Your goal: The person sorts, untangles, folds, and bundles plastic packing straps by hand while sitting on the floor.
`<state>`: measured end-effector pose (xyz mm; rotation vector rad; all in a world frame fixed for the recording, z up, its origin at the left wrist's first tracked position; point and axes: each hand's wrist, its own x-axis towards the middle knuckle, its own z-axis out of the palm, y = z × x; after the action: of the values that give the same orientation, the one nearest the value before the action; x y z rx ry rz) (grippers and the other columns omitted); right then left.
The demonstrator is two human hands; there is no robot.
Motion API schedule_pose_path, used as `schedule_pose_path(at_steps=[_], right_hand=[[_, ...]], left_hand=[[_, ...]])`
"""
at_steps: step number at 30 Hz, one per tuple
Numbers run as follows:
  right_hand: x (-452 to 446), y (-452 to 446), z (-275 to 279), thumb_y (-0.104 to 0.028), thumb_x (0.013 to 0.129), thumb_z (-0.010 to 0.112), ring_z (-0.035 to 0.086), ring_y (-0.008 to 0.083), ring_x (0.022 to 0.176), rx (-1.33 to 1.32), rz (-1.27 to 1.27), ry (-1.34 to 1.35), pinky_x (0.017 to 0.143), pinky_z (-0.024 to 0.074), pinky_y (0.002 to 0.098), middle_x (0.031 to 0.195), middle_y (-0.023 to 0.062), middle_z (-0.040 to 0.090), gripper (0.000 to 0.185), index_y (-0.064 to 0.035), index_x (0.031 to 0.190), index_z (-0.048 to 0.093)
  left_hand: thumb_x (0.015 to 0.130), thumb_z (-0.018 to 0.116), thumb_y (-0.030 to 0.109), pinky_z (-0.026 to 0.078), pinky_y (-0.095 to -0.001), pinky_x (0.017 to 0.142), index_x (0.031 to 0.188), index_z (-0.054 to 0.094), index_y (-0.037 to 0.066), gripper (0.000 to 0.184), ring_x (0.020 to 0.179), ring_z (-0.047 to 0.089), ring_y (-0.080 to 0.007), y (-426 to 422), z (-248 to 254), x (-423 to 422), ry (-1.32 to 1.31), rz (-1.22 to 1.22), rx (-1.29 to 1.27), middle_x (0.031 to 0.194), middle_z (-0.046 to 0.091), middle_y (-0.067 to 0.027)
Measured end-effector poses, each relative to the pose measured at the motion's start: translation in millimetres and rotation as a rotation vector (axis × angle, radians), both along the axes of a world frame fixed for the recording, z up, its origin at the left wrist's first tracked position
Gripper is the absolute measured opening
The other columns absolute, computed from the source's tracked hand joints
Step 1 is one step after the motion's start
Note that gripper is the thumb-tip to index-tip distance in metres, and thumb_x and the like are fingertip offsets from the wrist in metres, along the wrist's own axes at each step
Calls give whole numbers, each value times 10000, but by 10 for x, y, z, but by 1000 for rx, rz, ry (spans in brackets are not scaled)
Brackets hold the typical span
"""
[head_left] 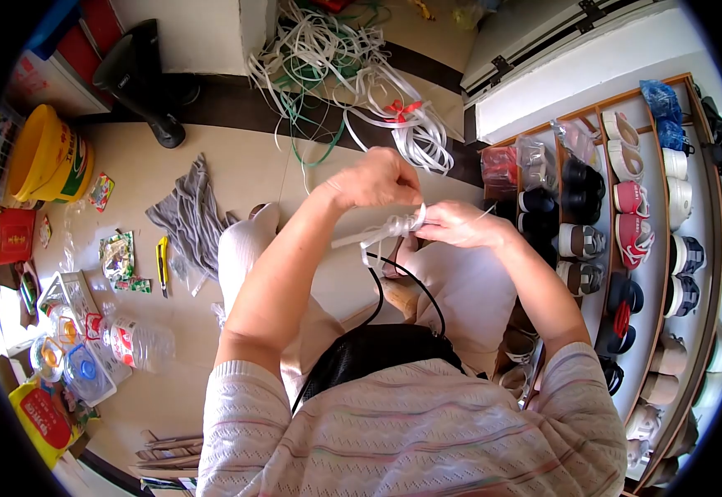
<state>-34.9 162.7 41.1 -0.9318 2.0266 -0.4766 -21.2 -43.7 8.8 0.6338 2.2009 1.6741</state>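
Between my hands is a short coiled or woven piece of white plastic strap [392, 227], with loose ends hanging to the left and below. My right hand [463, 224] pinches its right end between thumb and fingers. Just above, my left hand [377, 179] is closed in a fist, its fingertips at a strip of the strap that rises from the piece. What lies inside that fist is partly hidden. Beneath the piece a black cord [427, 290] loops up from a black bag [381, 356] on my lap.
A tangle of white and green straps [328, 66] lies on the floor ahead. To the right stands a shoe rack [572, 224] full of shoes. On the left are a yellow bucket [50, 157], a grey cloth [191, 215], a yellow cutter [162, 265] and plastic bottles [141, 344].
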Motion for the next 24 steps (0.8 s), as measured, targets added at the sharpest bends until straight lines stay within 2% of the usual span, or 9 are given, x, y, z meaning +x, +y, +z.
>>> schedule_pose_path(at_steps=[1, 3, 5, 8, 9, 11, 17, 20, 24], right_hand=[[26, -32, 78, -172, 870, 541, 575, 85, 681, -162, -128, -216, 612, 458, 262, 745, 14, 605, 185, -15, 941, 608], [9, -6, 366, -164, 870, 553, 507, 56, 611, -234, -312, -418, 561, 415, 204, 704, -3, 560, 188, -8, 962, 604], [-9, 37, 416, -190, 872, 564, 434, 43, 533, -502, -492, -519, 479, 348, 168, 658, -1, 511, 199, -6, 938, 596], [-96, 31, 313, -244, 889, 546, 413, 36, 502, -607, -796, -460, 419, 309, 164, 633, -3, 493, 221, -24, 893, 565], [-98, -24, 279, -275, 869, 579, 402, 28, 477, -615, -965, -458, 399, 309, 171, 613, -17, 492, 248, -35, 811, 559], [-93, -93, 137, -279, 865, 585, 403, 28, 459, -594, -997, -330, 380, 303, 171, 604, -14, 495, 253, -41, 790, 545], [-98, -281, 75, -270, 866, 584, 430, 29, 432, -395, -978, 12, 354, 315, 174, 589, -15, 517, 241, -46, 810, 515], [-144, -238, -23, -312, 841, 613, 440, 41, 435, -462, -1028, 9, 333, 308, 186, 598, 4, 526, 300, -33, 858, 505], [-190, -184, -201, -320, 839, 613, 437, 45, 434, -679, -1105, -94, 325, 301, 188, 627, 15, 528, 316, -40, 904, 479]], left_hand=[[773, 657, 200, 459, -258, 559, 849, 660, 7, 207, 625, 584, -144, -25, -9, -25, -145, -15, 151, 693, 624, -60], [846, 611, 225, 456, -220, 535, 821, 660, 0, 232, 552, 542, -94, -3, -31, -54, -276, -35, 485, 645, 598, -14], [866, 581, 222, 402, -204, 465, 830, 639, -4, 236, 493, 503, -83, 32, -34, -72, -336, -67, 572, 630, 578, -17], [894, 516, 179, 361, -194, 414, 971, 562, 1, 199, 441, 469, -73, 160, 33, -9, -391, 32, 543, 624, 559, -24], [893, 508, 166, 363, -196, 414, 1013, 540, 3, 205, 441, 471, -75, 209, 27, 18, -384, 85, 527, 632, 562, -27], [867, 480, 112, 373, -206, 416, 1073, 471, -1, 235, 445, 485, -90, 278, 10, 44, -401, 156, 525, 648, 565, -44], [809, 495, 65, 394, -225, 419, 963, 480, -27, 179, 476, 546, -129, 262, -37, 32, -506, 303, 516, 666, 586, -79], [807, 478, 37, 441, -237, 455, 935, 495, -33, 147, 529, 587, -154, 225, 7, 35, -576, 193, 666, 711, 610, -119], [817, 456, 20, 506, -288, 630, 946, 519, -52, 160, 739, 637, -221, 215, 49, 46, -680, 92, 1024, 847, 625, -194]])
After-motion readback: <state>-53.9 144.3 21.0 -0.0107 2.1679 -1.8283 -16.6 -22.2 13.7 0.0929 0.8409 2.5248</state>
